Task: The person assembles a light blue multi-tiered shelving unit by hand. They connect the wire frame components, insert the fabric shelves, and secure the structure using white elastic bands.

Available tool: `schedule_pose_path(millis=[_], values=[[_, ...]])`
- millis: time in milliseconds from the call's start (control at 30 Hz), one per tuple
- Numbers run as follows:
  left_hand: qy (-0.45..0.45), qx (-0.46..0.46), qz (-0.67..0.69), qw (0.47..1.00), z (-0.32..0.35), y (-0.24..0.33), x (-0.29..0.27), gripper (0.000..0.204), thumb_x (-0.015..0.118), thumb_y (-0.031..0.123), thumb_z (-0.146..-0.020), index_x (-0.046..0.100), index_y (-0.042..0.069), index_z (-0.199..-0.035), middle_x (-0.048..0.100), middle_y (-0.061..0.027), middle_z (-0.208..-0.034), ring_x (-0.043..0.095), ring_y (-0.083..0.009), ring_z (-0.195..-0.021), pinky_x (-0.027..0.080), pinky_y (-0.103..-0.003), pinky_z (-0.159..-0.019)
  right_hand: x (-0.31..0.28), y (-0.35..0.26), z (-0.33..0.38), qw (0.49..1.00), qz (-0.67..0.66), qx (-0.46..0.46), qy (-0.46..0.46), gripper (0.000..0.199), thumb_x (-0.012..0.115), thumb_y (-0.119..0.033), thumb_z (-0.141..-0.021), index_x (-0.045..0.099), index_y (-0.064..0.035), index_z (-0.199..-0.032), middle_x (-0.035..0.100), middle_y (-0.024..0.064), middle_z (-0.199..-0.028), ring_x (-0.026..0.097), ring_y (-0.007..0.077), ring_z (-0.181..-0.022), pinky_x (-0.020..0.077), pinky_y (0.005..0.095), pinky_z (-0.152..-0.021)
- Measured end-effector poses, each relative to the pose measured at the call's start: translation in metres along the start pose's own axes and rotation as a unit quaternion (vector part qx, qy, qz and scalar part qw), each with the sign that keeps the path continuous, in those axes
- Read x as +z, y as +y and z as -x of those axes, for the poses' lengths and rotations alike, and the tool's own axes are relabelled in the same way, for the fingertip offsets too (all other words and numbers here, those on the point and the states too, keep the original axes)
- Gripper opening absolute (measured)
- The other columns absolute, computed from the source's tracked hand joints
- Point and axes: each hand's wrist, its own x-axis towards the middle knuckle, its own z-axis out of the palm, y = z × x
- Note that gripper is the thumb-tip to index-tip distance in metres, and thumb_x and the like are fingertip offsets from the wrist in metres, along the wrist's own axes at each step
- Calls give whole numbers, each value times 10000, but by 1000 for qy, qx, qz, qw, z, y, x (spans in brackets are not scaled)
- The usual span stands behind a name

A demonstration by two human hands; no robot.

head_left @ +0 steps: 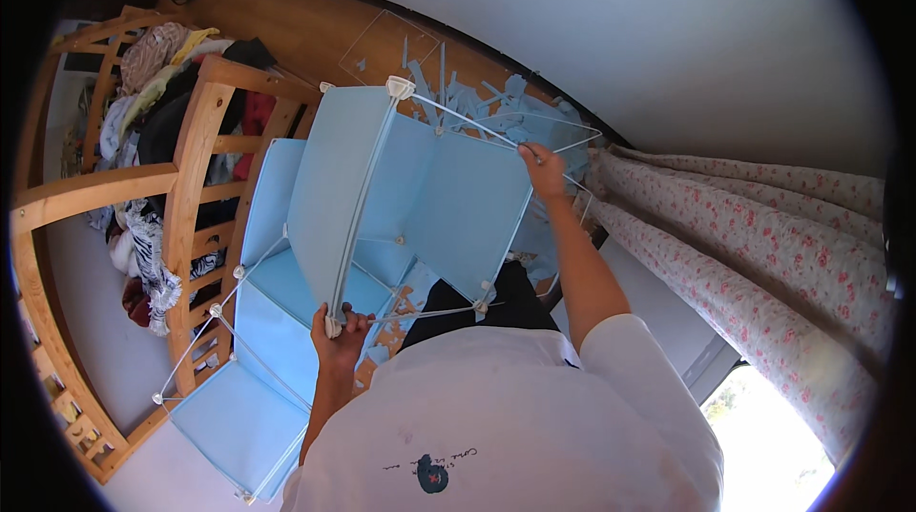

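Observation:
A light blue cube shelf unit, made of panels in white wire frames and joined by white corner connectors, stands before me. Low on the upright blue panel (pixel 329 178), my left hand (pixel 339 340) closes around a white corner connector (pixel 333 326). Farther off and to the right, my right hand (pixel 544 173) pinches the white wire frame (pixel 477 123) at the top edge of another blue panel (pixel 477 197). A connector (pixel 401 87) caps the upright panel's far corner. More blue compartments (pixel 239 417) extend to the lower left.
Blue plastic scraps (pixel 515 111) litter the wooden floor (pixel 286 11) beyond the shelf. To the left, a wooden bed frame (pixel 181 168) holds piled clothes (pixel 153 83). A floral curtain (pixel 744 235) hangs at the right, beside a white wall (pixel 620 25).

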Motion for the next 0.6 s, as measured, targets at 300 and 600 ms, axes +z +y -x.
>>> schedule_pose_path(millis=[300, 600], values=[[-5, -8, 4, 1000, -1, 0, -2, 377, 449, 399, -826, 528, 33, -779, 359, -51, -472, 415, -216, -591, 365, -410, -816, 20, -8, 7, 985, 149, -36, 86, 371, 707, -269, -739, 552, -21, -968, 595, 175, -962, 566, 360, -885, 460, 421, -751], [-8, -13, 11, 1000, 0, 1, -4, 377, 425, 394, -840, 520, 34, -786, 373, -61, -475, 418, -222, -588, 352, -418, -842, 23, -6, 4, 962, 227, -125, 84, 308, 682, -177, -753, 523, -16, -962, 594, 176, -938, 574, 365, -846, 462, 420, -705]])
